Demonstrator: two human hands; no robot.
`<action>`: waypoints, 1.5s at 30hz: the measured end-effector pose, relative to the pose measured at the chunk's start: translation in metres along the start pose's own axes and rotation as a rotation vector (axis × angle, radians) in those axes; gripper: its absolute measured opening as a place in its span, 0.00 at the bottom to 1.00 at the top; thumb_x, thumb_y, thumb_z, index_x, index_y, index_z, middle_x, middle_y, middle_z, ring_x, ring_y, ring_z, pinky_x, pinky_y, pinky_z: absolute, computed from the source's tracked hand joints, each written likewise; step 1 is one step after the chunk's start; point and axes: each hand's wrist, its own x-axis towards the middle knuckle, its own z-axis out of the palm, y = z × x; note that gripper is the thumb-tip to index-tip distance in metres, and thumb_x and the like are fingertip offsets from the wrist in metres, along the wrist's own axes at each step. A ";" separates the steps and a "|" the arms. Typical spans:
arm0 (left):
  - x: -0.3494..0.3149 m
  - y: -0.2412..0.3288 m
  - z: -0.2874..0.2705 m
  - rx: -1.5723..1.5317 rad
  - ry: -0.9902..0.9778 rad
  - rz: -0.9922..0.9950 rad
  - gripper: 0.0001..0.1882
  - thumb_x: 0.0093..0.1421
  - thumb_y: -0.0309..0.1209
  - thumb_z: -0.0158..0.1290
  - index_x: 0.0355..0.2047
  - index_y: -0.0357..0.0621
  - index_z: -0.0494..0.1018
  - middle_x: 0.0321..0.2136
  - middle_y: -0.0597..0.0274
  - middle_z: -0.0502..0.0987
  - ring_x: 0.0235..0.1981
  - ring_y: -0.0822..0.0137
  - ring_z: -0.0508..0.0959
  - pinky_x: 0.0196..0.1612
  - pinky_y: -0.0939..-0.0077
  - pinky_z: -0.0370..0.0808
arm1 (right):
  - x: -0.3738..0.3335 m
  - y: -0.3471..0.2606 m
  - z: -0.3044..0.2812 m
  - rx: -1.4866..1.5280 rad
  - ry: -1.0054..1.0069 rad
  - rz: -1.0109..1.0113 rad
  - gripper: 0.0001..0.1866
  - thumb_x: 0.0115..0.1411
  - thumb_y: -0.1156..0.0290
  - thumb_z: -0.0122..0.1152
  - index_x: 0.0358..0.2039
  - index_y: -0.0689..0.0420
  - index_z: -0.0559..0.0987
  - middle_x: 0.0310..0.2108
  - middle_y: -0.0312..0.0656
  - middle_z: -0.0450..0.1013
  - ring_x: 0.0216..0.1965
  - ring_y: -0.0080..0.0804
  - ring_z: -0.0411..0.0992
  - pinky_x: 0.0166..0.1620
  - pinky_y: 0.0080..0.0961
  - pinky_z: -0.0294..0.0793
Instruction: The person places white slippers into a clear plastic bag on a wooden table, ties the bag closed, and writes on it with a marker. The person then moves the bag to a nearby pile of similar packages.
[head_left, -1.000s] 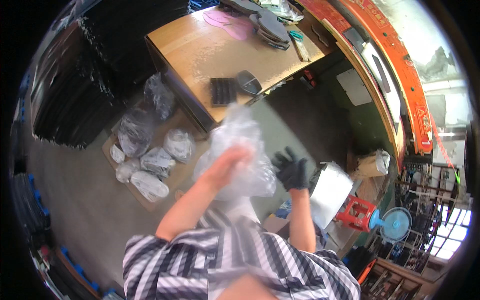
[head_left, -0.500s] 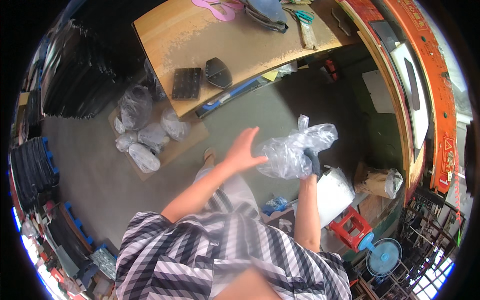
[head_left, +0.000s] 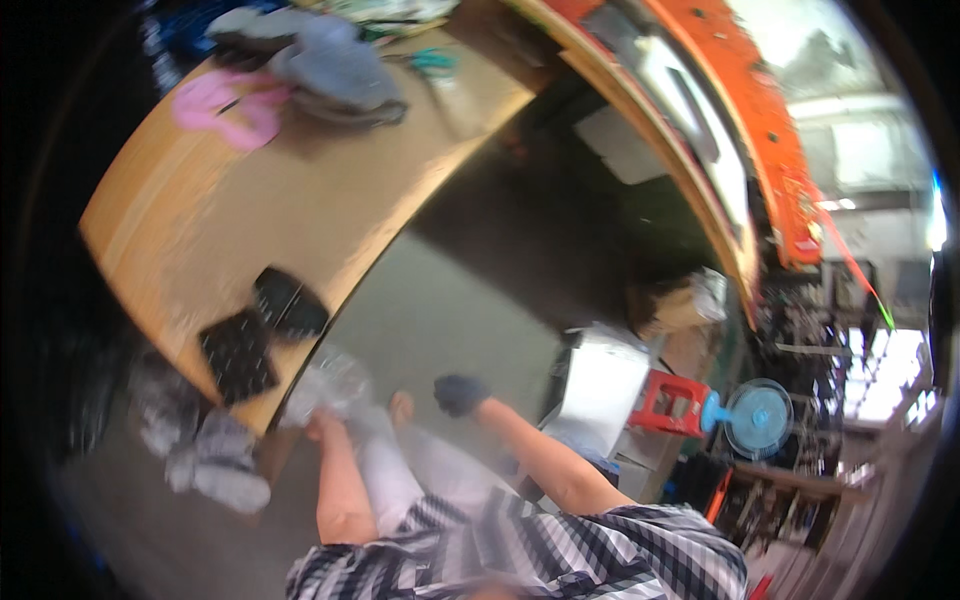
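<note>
My bare left hand (head_left: 317, 423) is closed on a crumpled clear plastic bag (head_left: 338, 383), low beside the near corner of the wooden table. What is inside the bag cannot be made out. My right hand (head_left: 460, 395), in a dark glove, is out over the grey floor, its fingers curled in and nothing seen in them; motion blurs it somewhat. On the table close to the bag lie a black square piece (head_left: 238, 355) and a black piece with cut corners (head_left: 290, 303).
The wooden table (head_left: 200, 230) carries pink scissors-like handles (head_left: 235, 108), a grey cap (head_left: 335, 70) and teal-handled scissors (head_left: 433, 62). More filled plastic bags (head_left: 220, 465) lie on the floor at left. A red stool (head_left: 668, 403) and blue fan (head_left: 757, 418) stand at right.
The plastic bag has passed from my right hand to my left, which has carried it left toward the table corner. My right hand has come away from it. The view has turned.
</note>
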 end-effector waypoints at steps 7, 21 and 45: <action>0.122 -0.002 0.045 -0.342 -0.126 -0.197 0.18 0.55 0.40 0.51 0.42 0.41 0.69 0.38 0.58 0.73 0.37 0.64 0.74 0.38 0.70 0.72 | -0.046 0.095 -0.082 -1.650 -0.178 -0.008 0.13 0.51 0.70 0.54 0.38 0.57 0.78 0.38 0.48 0.74 0.39 0.45 0.72 0.43 0.34 0.71; 0.112 -0.020 0.061 -1.038 0.000 -0.703 0.18 0.56 0.46 0.49 0.34 0.43 0.68 0.30 0.65 0.72 0.32 0.70 0.73 0.32 0.75 0.72 | -0.070 0.112 -0.074 -0.541 -0.018 -0.002 0.25 0.50 0.65 0.56 0.50 0.57 0.71 0.53 0.46 0.66 0.55 0.40 0.63 0.58 0.33 0.61; -0.398 0.140 0.336 0.884 -1.365 0.896 0.12 0.60 0.32 0.52 0.43 0.42 0.71 0.32 0.68 0.73 0.32 0.78 0.70 0.34 0.86 0.67 | -0.218 0.159 -0.134 -0.579 0.970 0.224 0.10 0.51 0.69 0.50 0.29 0.55 0.79 0.33 0.45 0.76 0.33 0.38 0.74 0.35 0.32 0.73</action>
